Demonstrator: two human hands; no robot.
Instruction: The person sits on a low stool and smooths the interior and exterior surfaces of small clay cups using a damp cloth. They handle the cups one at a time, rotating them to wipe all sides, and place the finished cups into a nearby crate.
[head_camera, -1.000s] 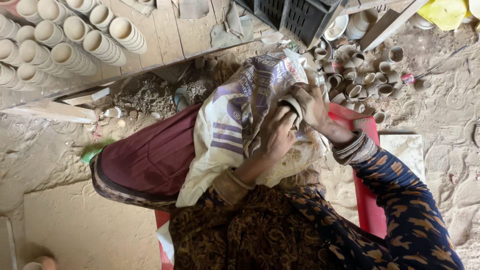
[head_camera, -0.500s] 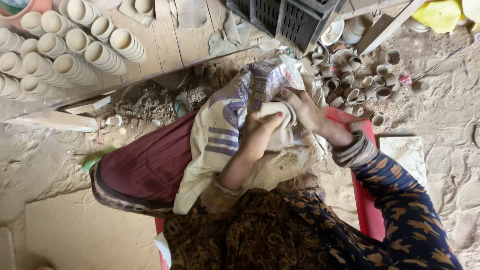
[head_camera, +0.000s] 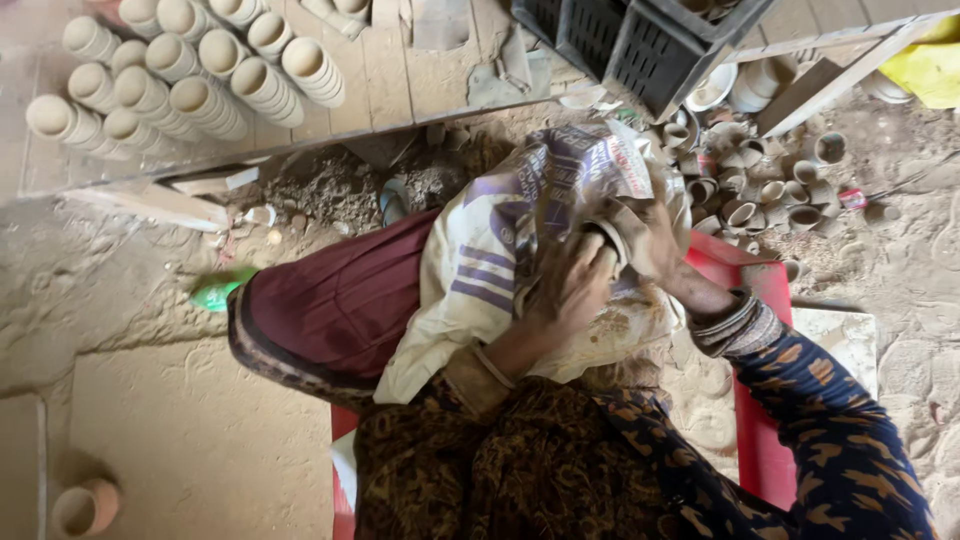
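Note:
A small clay cup sits between both my hands, over a striped woven sack spread across my lap. My left hand wraps the cup from below and the front. My right hand grips its far side, fingers curled on the rim. Both hands are dusted with clay. Most of the cup is hidden by my fingers. A maroon skirt covers my knees to the left of the sack.
Rows of stacked clay cups lie on wooden boards at the upper left. Several loose small cups are heaped on the dirt at the upper right, beside a black plastic crate. A red seat is under me. One pot stands lower left.
My hands have shifted slightly on the cup, the left hand sliding round it; the view has tilted a little. The cup stays over the sack.

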